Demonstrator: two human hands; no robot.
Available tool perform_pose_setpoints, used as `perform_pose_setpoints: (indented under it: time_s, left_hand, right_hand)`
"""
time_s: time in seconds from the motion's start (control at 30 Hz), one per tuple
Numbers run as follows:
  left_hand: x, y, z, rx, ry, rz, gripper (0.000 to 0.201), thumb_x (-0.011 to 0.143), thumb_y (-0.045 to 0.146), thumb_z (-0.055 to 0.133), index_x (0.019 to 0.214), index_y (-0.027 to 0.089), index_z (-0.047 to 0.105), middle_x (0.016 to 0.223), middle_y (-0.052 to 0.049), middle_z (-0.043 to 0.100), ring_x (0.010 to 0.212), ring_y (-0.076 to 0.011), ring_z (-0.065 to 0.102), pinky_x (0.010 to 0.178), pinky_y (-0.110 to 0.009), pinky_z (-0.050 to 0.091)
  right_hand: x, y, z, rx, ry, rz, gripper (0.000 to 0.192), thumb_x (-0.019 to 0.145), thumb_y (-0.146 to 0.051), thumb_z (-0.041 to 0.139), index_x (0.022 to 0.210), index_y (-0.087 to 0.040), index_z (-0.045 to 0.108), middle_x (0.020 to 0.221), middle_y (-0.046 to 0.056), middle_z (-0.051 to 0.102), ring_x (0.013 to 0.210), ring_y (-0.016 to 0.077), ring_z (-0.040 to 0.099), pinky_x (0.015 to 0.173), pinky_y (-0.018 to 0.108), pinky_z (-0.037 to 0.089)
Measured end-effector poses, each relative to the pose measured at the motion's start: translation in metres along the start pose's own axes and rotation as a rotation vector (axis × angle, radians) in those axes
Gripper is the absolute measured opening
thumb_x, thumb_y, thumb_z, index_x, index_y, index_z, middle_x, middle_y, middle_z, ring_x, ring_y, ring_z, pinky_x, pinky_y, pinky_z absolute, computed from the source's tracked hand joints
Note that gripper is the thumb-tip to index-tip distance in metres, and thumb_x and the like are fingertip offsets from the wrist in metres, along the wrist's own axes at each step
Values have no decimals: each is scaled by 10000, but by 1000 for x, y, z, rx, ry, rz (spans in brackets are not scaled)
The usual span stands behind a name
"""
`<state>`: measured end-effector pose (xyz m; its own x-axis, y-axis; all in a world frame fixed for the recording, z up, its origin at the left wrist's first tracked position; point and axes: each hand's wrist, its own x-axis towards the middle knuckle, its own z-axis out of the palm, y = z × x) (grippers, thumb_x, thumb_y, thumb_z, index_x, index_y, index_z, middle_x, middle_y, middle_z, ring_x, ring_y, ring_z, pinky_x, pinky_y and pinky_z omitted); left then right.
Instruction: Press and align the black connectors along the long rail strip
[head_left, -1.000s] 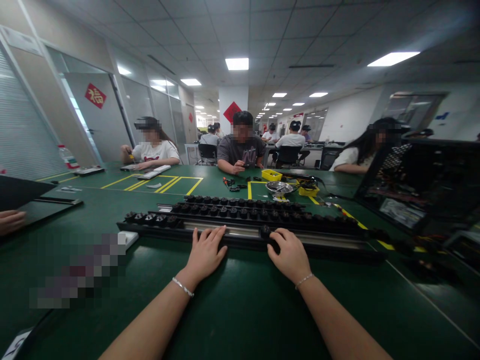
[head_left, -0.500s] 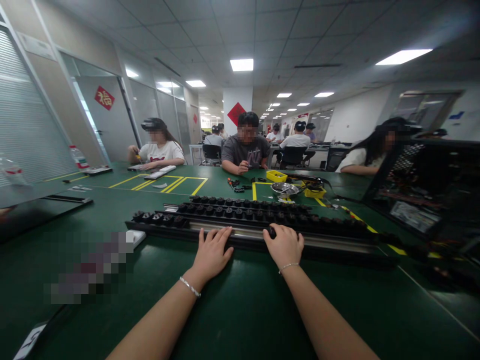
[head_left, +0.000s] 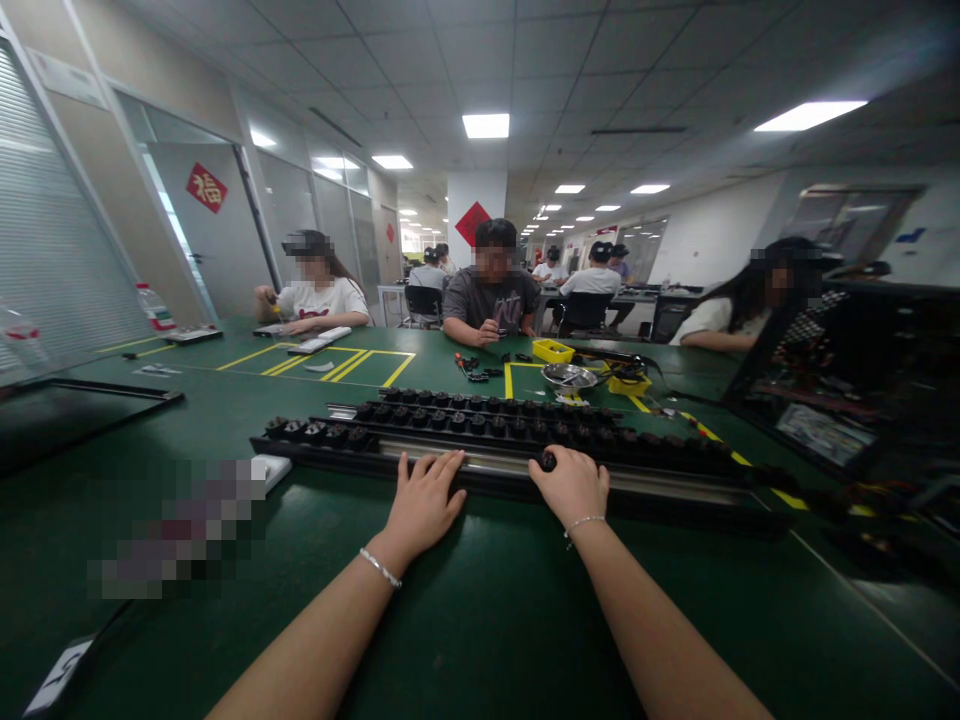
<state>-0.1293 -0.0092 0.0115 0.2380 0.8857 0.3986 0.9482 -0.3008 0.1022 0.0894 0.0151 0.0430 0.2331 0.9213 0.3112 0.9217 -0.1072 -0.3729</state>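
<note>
A long black rail (head_left: 660, 485) with a metal channel lies across the green table (head_left: 480, 620) in front of me. Several small black knobs (head_left: 315, 432) sit in a row along it, and a second row of knobs (head_left: 487, 405) stands on another rail behind. My left hand (head_left: 422, 502) rests flat on the rail's near edge, fingers spread. My right hand (head_left: 574, 485) is curled over the rail, fingertips pinched on one small black knob (head_left: 548, 461).
Across the table a person (head_left: 489, 290) works beside a yellow bin (head_left: 553, 350) and a metal bowl (head_left: 568, 376). Other people sit at the left (head_left: 315, 295) and right (head_left: 742, 300). A black open frame (head_left: 847, 380) stands at the right, a dark tray (head_left: 67, 415) at the left.
My right hand has pulled back slightly and curled tighter on the knob. The left hand stays on the rail. The view has tilted a little; a hand at the far left edge is gone.
</note>
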Motion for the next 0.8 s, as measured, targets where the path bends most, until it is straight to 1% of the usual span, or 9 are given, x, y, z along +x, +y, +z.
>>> perform_pose_setpoints:
  time_s: [0.13,0.4,0.63,0.8]
  left_hand:
    - [0,0,1,-18,-2,-7,532,871,389,411,1388,306,321,1370,-22,491,1233,-257,403,1100,-592,91]
    - [0,0,2,-12,5,-3,529,869,383,416,1385,305,328,1371,-15,490,1229,-259,409,1099,-596,91]
    - [1,-2,3,11,13,-4,523,873,394,413,1383,305,336,1363,-20,499,1217,-262,425,1095,-601,113]
    - [0,-3,5,13,19,4,527,877,394,404,1390,302,326,1366,-25,495,1228,-264,417,1093,-607,110]
  right_hand:
    - [1,7,-1,-4,17,5,333,767,-421,460,958,-222,647,1047,89,654,1048,261,509,962,508,253]
    - [3,21,-6,-27,29,18,334,764,-435,462,941,-218,644,1039,91,654,1049,262,516,940,481,276]
    - [7,43,-11,-54,46,23,365,756,-447,471,973,-211,646,1052,93,649,1067,261,506,932,457,282]
    - [7,54,-16,-61,54,17,349,754,-444,464,947,-220,650,1041,81,652,1043,245,519,935,444,286]
